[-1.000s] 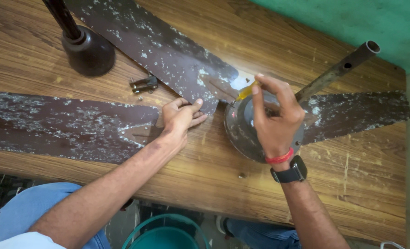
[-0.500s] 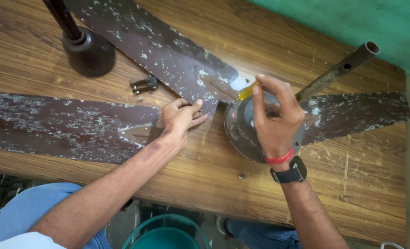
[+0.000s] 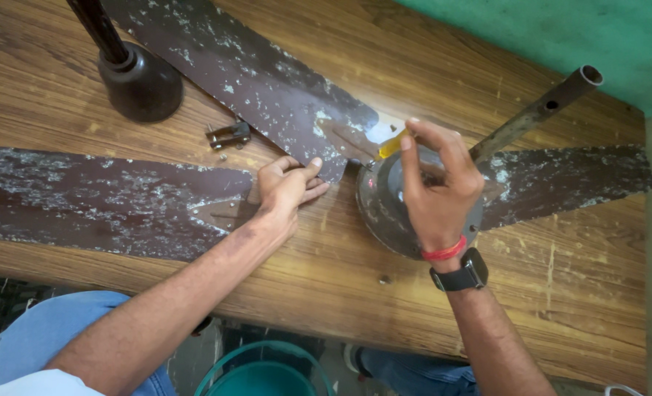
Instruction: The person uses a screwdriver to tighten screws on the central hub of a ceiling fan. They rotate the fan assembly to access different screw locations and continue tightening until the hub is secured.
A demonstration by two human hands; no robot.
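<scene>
Gripped between the thumb and fingers of the person's right hand (image 3: pixel 437 192) is a yellow-handled tool (image 3: pixel 389 144), its tip hidden where it meets the hub of a dismantled ceiling fan; that is the one firm grip on show, while the left hand (image 3: pixel 288 185) holds nothing and presses flat, fingers together, on the inner end of a blade. Beneath everything runs the wooden tabletop (image 3: pixel 561 286), its grain worn and scratched, set against a green wall (image 3: pixel 561 37). Across it lie three dark brown fan blades flecked with white: the left blade (image 3: pixel 84 198) stretches to the frame's edge under the pressing hand, the upper blade (image 3: pixel 245 81) slants toward the hub, and the right blade (image 3: pixel 568 176) reaches out past the wrist. The round grey motor housing (image 3: pixel 385 213) sits where the blades meet, largely covered by the right hand, with a rusty downrod (image 3: pixel 539 110) rising from it at a tilt. A dark bell-shaped canopy cover (image 3: pixel 139 81) stands upright near the upper blade. Just beside that blade rests a small metal bracket (image 3: pixel 229 134). A red thread and a black watch (image 3: pixel 459 273) circle the right wrist.
</scene>
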